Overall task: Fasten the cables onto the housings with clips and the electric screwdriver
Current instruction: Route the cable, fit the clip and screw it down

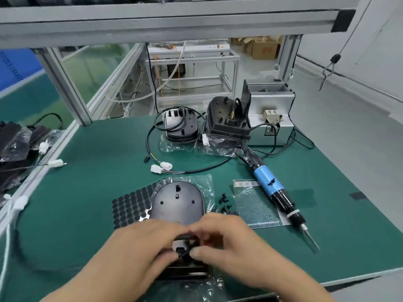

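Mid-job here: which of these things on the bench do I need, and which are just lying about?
In the job: housing, cable pinched by left hand and right hand, small black fasteners, electric screwdriver, left rear housing, right rear housing.
Lying about: sheet of round black pads, clear bag, cardboard boxes.

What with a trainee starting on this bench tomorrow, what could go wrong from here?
The left hand and right hand pinch the cable at the near end of the housing, which lies on a loose plastic bag; it may slide under pressure.
The small black fasteners lie loose just beyond the right hand; a sweep could scatter them.
The electric screwdriver lies unsecured on the mat, bit toward the near edge; a nudge might roll it off.
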The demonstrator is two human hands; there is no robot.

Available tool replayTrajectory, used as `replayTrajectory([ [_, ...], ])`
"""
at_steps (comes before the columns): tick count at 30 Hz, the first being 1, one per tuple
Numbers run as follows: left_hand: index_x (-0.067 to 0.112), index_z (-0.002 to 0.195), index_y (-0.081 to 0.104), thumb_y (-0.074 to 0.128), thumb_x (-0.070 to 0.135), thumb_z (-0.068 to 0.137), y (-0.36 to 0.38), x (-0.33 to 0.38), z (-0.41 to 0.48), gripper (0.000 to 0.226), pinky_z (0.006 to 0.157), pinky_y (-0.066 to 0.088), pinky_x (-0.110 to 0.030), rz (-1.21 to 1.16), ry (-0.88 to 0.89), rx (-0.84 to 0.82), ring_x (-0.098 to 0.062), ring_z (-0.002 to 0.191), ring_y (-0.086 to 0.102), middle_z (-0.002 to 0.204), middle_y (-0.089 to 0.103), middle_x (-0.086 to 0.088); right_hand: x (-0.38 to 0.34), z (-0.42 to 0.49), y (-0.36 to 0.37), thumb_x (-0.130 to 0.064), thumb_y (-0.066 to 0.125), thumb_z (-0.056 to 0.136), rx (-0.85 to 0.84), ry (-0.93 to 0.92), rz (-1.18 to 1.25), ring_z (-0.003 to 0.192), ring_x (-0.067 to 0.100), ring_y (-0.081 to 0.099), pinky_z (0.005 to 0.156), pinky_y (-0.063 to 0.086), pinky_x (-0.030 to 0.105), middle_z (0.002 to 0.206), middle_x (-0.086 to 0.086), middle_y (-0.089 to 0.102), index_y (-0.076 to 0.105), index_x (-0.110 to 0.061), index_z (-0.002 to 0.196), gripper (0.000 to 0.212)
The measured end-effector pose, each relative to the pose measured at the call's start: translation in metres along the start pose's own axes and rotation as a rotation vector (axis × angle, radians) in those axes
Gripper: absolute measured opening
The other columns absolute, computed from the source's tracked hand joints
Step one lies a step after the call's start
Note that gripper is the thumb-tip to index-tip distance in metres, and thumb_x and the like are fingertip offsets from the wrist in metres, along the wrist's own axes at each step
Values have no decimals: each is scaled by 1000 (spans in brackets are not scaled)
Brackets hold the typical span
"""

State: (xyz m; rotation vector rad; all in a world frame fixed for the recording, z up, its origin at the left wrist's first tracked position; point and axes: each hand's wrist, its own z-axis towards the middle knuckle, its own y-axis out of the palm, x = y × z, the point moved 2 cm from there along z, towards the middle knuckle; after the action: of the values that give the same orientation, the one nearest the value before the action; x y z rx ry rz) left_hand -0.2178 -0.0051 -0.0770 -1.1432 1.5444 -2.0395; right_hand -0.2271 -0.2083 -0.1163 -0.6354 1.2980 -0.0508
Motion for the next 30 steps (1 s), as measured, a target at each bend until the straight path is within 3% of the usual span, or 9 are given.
replayTrajectory([
  [2,30,99,68,49,60,85,0,-7,10,38,80,52,-30,-68,-50,-89,1,85,60,90,65,19,15,0,-30,-10,73,84,11,116,63,88,5,64,80,51,22,98,-5,66,69,-25,106,27],
  [4,27,92,63,58,57,84,4,-14,17,32,76,50,-28,-107,-66,-97,-3,81,59,89,61,19,38,0,-65,-6,69,85,124,208,-236,88,5,62,81,51,26,102,-9,61,64,-27,101,27],
  [6,32,93,57,60,58,82,4,-13,17,29,70,48,-23,-189,-59,-150,-6,79,58,92,59,19,56,1,-83,-10,66,87,97,312,-493,87,3,59,83,50,25,103,-13,54,62,-29,102,24],
  [9,37,104,55,62,59,80,9,-19,12,33,69,47,-19,-258,-75,-257,-7,82,57,97,57,17,68,6,-82,-21,71,87,39,315,-550,86,1,58,81,46,17,103,-16,51,66,-30,107,22],
  [13,41,99,62,65,50,76,14,-23,10,25,74,52,-24,-415,-153,-152,-11,83,60,94,64,16,69,12,-78,-28,74,85,18,279,-570,82,-1,58,77,44,14,101,-16,52,69,-35,102,20],
  [18,42,90,67,80,25,82,20,-26,9,23,68,49,-18,-470,-221,-74,-7,72,61,87,69,15,69,9,-77,-24,73,83,-7,252,-533,84,-1,59,76,45,12,98,-18,55,65,-36,98,21],
  [24,37,79,71,81,21,82,24,-25,3,18,64,44,-14,-427,-230,55,-9,70,60,78,66,12,66,10,-69,-33,75,84,-8,208,-558,83,1,57,80,48,20,93,-17,56,67,-31,89,10],
  [30,34,80,68,73,9,86,38,-21,4,26,65,42,-11,-542,-333,239,-4,68,57,73,65,13,32,3,-66,-31,73,86,225,151,-510,80,4,57,70,42,14,81,-15,61,64,-30,80,12],
])
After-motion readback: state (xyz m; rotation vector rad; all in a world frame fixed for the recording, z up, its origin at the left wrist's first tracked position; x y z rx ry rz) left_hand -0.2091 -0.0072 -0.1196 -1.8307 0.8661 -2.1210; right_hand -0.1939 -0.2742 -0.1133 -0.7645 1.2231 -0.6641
